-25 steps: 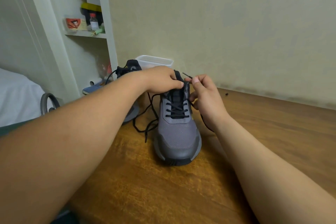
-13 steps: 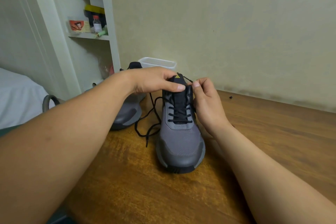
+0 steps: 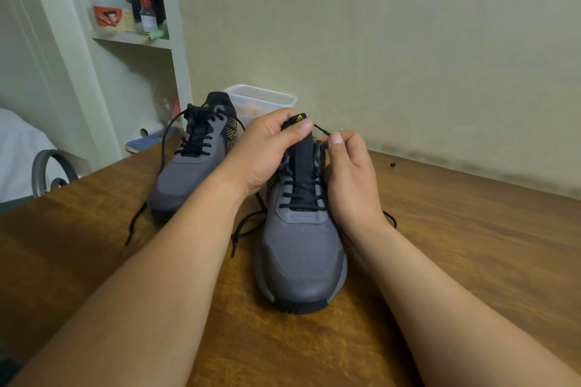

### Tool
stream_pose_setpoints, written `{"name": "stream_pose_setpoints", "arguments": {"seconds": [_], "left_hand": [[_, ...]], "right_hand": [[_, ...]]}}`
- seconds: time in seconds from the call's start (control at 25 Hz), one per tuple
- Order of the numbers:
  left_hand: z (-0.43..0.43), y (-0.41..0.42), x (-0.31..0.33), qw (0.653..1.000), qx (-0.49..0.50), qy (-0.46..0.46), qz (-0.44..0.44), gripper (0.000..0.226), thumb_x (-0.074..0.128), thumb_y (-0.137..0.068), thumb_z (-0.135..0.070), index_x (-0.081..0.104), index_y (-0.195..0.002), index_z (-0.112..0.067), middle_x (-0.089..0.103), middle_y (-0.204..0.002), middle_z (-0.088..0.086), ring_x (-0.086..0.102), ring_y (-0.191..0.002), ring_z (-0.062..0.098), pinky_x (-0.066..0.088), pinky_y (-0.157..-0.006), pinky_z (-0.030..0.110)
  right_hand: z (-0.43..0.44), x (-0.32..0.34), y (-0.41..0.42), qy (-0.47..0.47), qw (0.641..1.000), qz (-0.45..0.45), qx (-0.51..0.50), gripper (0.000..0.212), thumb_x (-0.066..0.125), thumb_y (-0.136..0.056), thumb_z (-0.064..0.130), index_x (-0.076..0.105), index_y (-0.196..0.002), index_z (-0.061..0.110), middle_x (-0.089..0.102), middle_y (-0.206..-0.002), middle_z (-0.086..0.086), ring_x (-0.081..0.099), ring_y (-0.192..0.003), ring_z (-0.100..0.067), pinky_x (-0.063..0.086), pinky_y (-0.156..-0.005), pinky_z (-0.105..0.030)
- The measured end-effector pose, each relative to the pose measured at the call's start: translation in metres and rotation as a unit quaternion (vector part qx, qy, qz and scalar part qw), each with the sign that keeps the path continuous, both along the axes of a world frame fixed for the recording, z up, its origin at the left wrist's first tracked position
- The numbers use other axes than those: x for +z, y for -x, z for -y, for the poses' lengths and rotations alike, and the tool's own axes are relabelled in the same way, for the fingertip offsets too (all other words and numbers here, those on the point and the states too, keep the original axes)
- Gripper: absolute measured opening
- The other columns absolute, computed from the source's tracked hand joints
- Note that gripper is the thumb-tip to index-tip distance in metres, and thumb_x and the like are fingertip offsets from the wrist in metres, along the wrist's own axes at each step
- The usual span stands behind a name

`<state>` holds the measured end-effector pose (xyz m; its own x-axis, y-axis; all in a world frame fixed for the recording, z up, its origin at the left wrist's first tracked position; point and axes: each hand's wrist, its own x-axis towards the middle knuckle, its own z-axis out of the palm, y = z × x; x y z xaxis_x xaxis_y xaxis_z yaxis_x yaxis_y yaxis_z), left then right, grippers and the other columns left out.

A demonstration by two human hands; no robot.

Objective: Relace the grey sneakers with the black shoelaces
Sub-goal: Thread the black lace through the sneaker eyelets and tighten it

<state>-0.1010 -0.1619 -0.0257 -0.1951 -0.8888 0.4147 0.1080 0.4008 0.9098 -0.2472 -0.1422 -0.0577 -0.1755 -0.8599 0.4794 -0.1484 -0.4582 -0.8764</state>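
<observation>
Gently, with your left hand (image 3: 267, 148) gripping the tongue (image 3: 301, 148), thread the black shoelace tip (image 3: 322, 129) pinched in your right hand (image 3: 349, 173) squarely through the grey sneaker (image 3: 301, 258) at one o'clock.

Dim, even indoor light, yellow-green cast. Source not visible; wall (image 3: 408, 41) beyond grip lightens toward upper right. Shadows soft: table (image 3: 471, 245) darkens under left forearm, near-left of grip; thin dark line under sneaker (image 3: 301, 254) toe, below grip. Faint sheen on wood right of grip, no glare. Left hand (image 3: 267, 151), right hand (image 3: 349, 173) and lace (image 3: 321, 129) tip fairly sharp. Shelf (image 3: 132, 38) far left of grip soft, labels unreadable. Wide-angle bend: shelf post leans, forearms swell toward bottom edge. Slight smear in fine texture.
</observation>
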Motion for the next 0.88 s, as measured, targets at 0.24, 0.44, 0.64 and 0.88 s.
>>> {"name": "stream_pose_setpoints", "arguments": {"seconds": [0.24, 0.44, 0.64, 0.88], "left_hand": [[0.003, -0.003, -0.004, 1.000, -0.018, 0.010, -0.006, 0.016, 0.060, -0.107, -0.015, 0.062, -0.100, -0.001, 0.059, -0.090, 0.015, 0.059, -0.080, 0.019, 0.051, -0.075, 0.028], [0.003, -0.005, -0.004, 0.999, -0.029, 0.008, 0.016, 0.017, 0.060, -0.108, -0.021, 0.068, -0.098, -0.009, 0.068, -0.094, 0.010, 0.065, -0.088, 0.018, 0.053, -0.084, 0.032], [0.008, -0.009, -0.001, 0.999, -0.006, 0.011, 0.050, 0.034, 0.062, -0.107, -0.027, 0.065, -0.098, 0.005, 0.065, -0.093, 0.013, 0.061, -0.088, 0.023, 0.048, -0.086, 0.040], [0.014, -0.015, 0.005, 0.996, -0.007, -0.004, 0.089, 0.042, 0.069, -0.098, -0.033, 0.066, -0.100, 0.009, 0.067, -0.092, 0.017, 0.063, -0.086, 0.024, 0.048, -0.085, 0.042]], "right_hand": [[-0.005, 0.008, 0.007, -0.029, 0.999, 0.004, 0.045, 0.029, 0.053, -0.107, 0.044, 0.059, -0.092, 0.019, 0.053, -0.069, 0.011, 0.047, -0.061, -0.007, 0.039, -0.060, -0.027], [-0.020, 0.024, 0.030, -0.007, 0.999, -0.039, 0.002, 0.019, 0.063, -0.105, 0.029, 0.072, -0.099, 0.013, 0.072, -0.081, -0.005, 0.054, -0.060, -0.011, 0.045, -0.058, -0.024], [-0.029, 0.012, 0.040, -0.013, 0.998, -0.042, 0.035, 0.008, 0.072, -0.099, 0.018, 0.079, -0.099, 0.020, 0.079, -0.094, 0.009, 0.071, -0.091, -0.004, 0.052, -0.082, -0.016], [-0.032, 0.013, 0.034, -0.010, 0.995, -0.046, 0.092, 0.008, 0.072, -0.097, 0.011, 0.076, -0.096, 0.005, 0.076, -0.085, 0.002, 0.065, -0.075, -0.005, 0.052, -0.071, -0.017]]}}
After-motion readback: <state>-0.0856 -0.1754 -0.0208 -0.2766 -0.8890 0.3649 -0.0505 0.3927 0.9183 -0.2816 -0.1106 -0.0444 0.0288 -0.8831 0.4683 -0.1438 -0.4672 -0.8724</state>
